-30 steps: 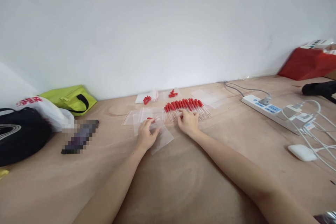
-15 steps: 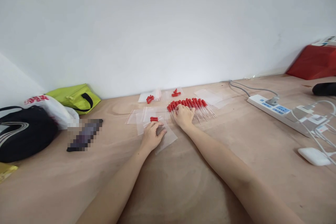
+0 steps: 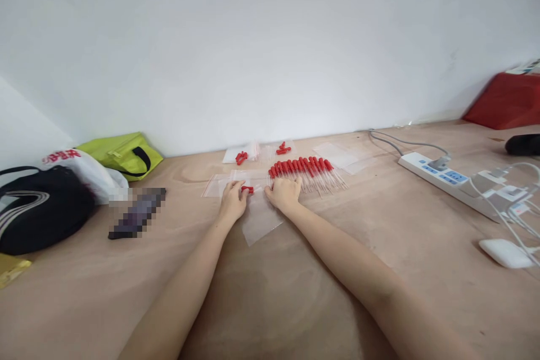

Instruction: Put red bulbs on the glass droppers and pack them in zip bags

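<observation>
Just left of the middle, my left hand (image 3: pixel 233 201) rests on a clear plastic zip bag (image 3: pixel 262 221). Its thumb and forefinger are apart, at the left end of a few small red rubber bulbs (image 3: pixel 248 189). My right hand (image 3: pixel 284 193) is curled over the bag's right side, its thumb pointing left. Its fingertips are partly hidden, so what they hold does not show. Right behind it lies a row of thin clear droppers (image 3: pixel 325 181) with red rubber bulbs (image 3: pixel 314 164) pointing toward the wall.
Two small heaps of red bulbs (image 3: pixel 241 157) lie on bags near the wall. More clear bags (image 3: pixel 337 156) are behind the droppers. A power strip (image 3: pixel 442 176) with cables and a white charger (image 3: pixel 506 252) stand right; a phone (image 3: pixel 139 214) and bags (image 3: pixel 46 208) lie left.
My left hand has shifted left and slightly away from me, up to the red bulbs. My right hand has drawn back from the droppers, down and left onto the bag's side.
</observation>
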`<control>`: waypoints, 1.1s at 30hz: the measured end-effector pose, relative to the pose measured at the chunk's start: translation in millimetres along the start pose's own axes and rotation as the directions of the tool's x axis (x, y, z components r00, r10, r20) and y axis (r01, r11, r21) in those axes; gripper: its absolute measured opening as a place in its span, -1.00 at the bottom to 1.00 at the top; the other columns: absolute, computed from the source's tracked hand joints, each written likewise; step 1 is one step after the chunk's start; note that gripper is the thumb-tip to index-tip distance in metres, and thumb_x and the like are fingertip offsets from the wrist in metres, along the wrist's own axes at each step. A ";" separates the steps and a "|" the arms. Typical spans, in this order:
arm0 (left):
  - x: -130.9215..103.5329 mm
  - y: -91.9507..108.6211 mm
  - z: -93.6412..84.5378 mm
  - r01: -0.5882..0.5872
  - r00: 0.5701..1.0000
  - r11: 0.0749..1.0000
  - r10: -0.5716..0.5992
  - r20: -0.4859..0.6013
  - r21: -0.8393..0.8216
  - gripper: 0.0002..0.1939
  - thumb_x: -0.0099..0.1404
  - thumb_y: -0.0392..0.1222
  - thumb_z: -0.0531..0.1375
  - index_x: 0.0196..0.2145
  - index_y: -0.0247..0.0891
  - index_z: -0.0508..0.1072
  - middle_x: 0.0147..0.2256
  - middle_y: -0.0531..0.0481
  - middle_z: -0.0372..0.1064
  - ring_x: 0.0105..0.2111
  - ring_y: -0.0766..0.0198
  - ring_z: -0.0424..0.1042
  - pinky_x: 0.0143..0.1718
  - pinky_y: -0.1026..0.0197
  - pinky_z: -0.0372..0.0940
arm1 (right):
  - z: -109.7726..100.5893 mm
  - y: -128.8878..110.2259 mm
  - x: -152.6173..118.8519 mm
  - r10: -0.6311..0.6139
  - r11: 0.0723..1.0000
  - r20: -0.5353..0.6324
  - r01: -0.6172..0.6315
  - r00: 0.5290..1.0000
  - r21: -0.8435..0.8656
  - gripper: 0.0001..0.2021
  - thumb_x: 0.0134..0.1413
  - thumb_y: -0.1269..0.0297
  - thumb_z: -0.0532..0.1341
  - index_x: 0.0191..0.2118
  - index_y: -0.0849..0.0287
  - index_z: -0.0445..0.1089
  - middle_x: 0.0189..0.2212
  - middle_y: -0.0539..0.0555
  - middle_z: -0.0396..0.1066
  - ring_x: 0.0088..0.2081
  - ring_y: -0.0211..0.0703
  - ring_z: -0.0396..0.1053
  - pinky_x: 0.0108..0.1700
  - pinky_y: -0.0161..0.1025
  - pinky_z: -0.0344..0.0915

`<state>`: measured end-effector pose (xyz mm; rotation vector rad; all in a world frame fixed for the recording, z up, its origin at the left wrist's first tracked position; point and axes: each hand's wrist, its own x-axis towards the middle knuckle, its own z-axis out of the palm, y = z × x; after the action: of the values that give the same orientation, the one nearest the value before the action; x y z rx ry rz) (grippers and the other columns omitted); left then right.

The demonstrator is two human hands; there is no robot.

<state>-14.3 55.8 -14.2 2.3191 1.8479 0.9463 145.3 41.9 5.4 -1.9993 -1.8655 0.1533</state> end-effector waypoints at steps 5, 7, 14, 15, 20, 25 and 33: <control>11.4 0.1 12.0 -0.034 0.999 0.999 0.034 0.032 -0.016 -0.83 0.17 -0.27 0.07 -0.36 -0.29 0.46 -0.35 -0.10 0.38 -0.26 0.13 0.35 -0.13 0.08 0.23 | -2.1 1.2 -1.2 0.035 0.999 0.027 -0.035 0.999 0.003 -0.71 -0.04 0.18 0.04 -0.45 0.25 0.43 -0.46 0.19 0.44 -0.38 -0.09 0.34 -0.11 -0.06 -0.11; 11.6 -0.1 14.2 -0.038 0.999 0.999 0.039 0.020 -0.030 -0.83 0.16 -0.27 0.08 -0.34 -0.28 0.46 -0.34 -0.10 0.38 -0.28 0.15 0.36 -0.17 0.10 0.25 | -1.6 2.2 -2.0 0.038 0.999 0.018 -0.038 0.999 0.004 -0.72 -0.05 0.19 0.05 -0.47 0.25 0.42 -0.48 0.18 0.43 -0.40 -0.10 0.33 -0.11 -0.06 -0.12; 8.4 -1.6 15.7 -0.081 0.995 0.992 0.076 -0.063 -0.093 -0.85 0.13 -0.26 0.13 -0.32 -0.27 0.46 -0.35 -0.05 0.28 -0.33 0.23 0.35 -0.25 0.18 0.30 | -0.9 14.5 -11.0 -0.046 0.994 -0.128 0.059 0.991 0.096 -0.76 -0.02 0.21 0.03 -0.46 0.19 0.38 -0.46 0.11 0.43 -0.34 -0.11 0.30 -0.14 -0.08 -0.14; 8.4 -1.2 15.2 -0.091 0.994 0.991 0.084 -0.074 -0.098 -0.86 0.13 -0.27 0.13 -0.34 -0.27 0.47 -0.36 -0.04 0.27 -0.32 0.23 0.35 -0.25 0.17 0.30 | -1.5 17.9 -13.1 -0.065 0.990 -0.164 0.084 0.984 0.113 -0.77 -0.01 0.21 0.04 -0.47 0.19 0.37 -0.45 0.10 0.43 -0.32 -0.11 0.29 -0.14 -0.08 -0.14; 6.5 9.2 6.1 -0.169 0.973 0.980 0.148 -0.179 -0.108 -0.87 0.16 -0.28 0.10 -0.40 -0.26 0.46 -0.36 -0.04 0.22 -0.31 0.22 0.31 -0.20 0.14 0.27 | -5.2 42.3 -28.3 -0.194 0.951 -0.281 0.250 0.940 0.181 -0.82 0.06 0.29 0.00 -0.39 0.23 0.29 -0.44 0.08 0.40 -0.32 -0.14 0.28 -0.17 -0.13 -0.10; -16.2 36.4 -5.4 -0.301 0.940 0.935 0.259 -0.221 -0.188 -0.87 0.24 -0.26 0.02 -0.31 -0.27 0.35 -0.36 -0.04 0.31 -0.28 0.22 0.32 -0.21 0.14 0.25 | -14.7 80.8 -51.8 -0.402 0.821 -0.325 0.494 0.856 0.286 -0.83 0.09 0.43 -0.05 -0.27 0.22 0.26 -0.34 0.08 0.40 -0.32 -0.21 0.30 -0.21 -0.21 -0.02; -62.4 69.0 -8.9 -0.342 0.920 0.879 0.385 0.072 -0.332 -0.79 0.30 -0.23 -0.05 -0.18 -0.22 0.31 -0.28 -0.03 0.42 -0.26 0.26 0.39 -0.23 0.19 0.24 | -28.2 122.8 -70.1 -0.542 0.763 -0.291 0.607 0.789 0.223 -0.70 0.00 0.57 -0.04 -0.21 0.16 0.31 -0.36 0.06 0.39 -0.34 -0.22 0.30 -0.18 -0.19 0.02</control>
<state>35.0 -23.2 -7.8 2.4913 1.1272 0.9967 262.4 -36.2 -26.2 -1.1136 -2.0733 0.0440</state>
